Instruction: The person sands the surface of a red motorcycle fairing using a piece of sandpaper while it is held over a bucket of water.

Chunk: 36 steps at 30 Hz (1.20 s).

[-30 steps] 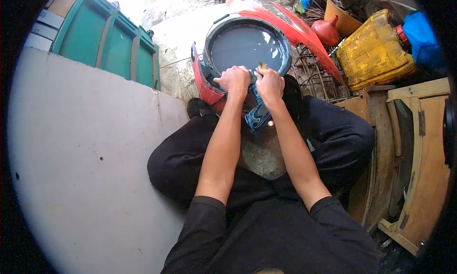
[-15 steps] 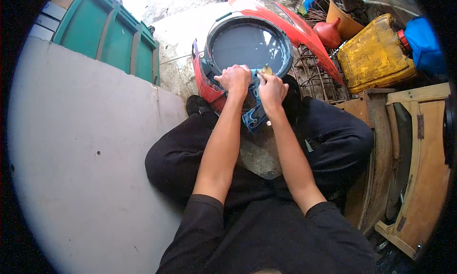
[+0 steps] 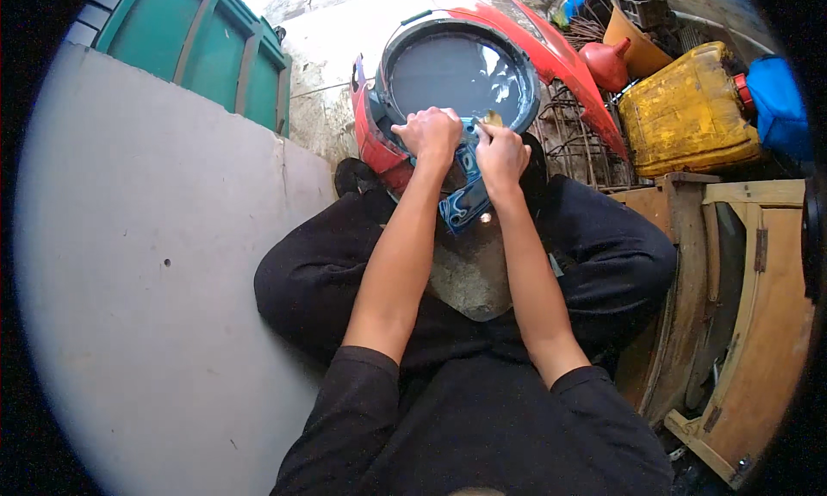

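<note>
A dark basin (image 3: 389,108) of greyish water stands in front of me. At its near rim my left hand (image 3: 429,136) is closed on a blue patterned piece (image 3: 465,205), apparently a plastic panel with pale swirls, though the gripped part is hidden. The piece hangs tilted toward me, below both hands. Just beside it my right hand (image 3: 502,158) is closed on a small yellowish-brown piece (image 3: 492,118) that sticks out past the fingers; its kind is too small to make out. The right fingers press close to the top of the blue piece.
Red curved panels (image 3: 564,74) lie around the basin. At the right are a yellow jerrycan (image 3: 689,113), a red funnel (image 3: 607,64), a blue container (image 3: 780,108) and a wooden frame (image 3: 749,324). A pale wall (image 3: 164,238) runs along my left, with a green panel (image 3: 211,74) beyond.
The view has shifted slightly. The blue piece shows more of its patterned face, and the right hand sits a little lower against it. Both hands keep their hold.
</note>
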Tool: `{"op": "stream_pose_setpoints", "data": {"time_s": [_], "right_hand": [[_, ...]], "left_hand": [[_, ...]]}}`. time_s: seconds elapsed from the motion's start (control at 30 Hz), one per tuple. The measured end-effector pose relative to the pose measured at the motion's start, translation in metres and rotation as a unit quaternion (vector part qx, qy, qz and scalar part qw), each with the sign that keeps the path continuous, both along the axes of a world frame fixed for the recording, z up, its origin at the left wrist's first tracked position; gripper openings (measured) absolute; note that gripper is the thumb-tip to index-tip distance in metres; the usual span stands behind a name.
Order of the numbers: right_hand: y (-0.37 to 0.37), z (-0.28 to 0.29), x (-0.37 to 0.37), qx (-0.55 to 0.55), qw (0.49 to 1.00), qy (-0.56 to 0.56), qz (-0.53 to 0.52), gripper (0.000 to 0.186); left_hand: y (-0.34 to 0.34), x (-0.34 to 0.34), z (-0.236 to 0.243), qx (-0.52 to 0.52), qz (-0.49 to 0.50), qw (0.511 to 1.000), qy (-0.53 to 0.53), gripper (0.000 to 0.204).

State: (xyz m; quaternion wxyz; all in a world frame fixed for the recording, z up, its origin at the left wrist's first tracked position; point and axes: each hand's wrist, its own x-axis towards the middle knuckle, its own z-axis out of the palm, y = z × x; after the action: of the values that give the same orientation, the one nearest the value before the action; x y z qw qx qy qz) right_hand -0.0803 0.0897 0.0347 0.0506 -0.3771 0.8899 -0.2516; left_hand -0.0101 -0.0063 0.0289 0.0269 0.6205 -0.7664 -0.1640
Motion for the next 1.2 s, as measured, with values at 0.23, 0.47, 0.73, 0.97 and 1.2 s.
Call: {"op": "stream_pose_setpoints", "data": {"time_s": [0.23, 0.47, 0.73, 0.97, 1.2], "right_hand": [[0.032, -0.001, 0.026, 0.011, 1.000, -0.018, 0.013, 0.018], [0.009, -0.002, 0.010, -0.018, 1.000, 0.002, 0.000, 0.018], [0.032, -0.009, 0.027, 0.004, 1.000, 0.011, 0.005, 0.020], [0.008, -0.013, 0.005, -0.024, 0.999, 0.049, 0.000, 0.019], [0.031, -0.013, 0.026, -0.036, 0.998, 0.046, 0.019, 0.018]], "left_hand": [[0.000, 0.006, -0.001, -0.001, 0.012, 1.000, 0.010, 0.045], [0.002, 0.001, -0.001, 0.009, 0.002, 1.000, 0.010, 0.045], [-0.001, 0.006, -0.002, 0.012, 0.011, 1.000, 0.017, 0.045], [0.002, 0.002, 0.001, 0.007, 0.007, 1.000, 0.017, 0.046], [0.000, 0.007, -0.001, 0.003, 0.012, 1.000, 0.015, 0.045]]}}
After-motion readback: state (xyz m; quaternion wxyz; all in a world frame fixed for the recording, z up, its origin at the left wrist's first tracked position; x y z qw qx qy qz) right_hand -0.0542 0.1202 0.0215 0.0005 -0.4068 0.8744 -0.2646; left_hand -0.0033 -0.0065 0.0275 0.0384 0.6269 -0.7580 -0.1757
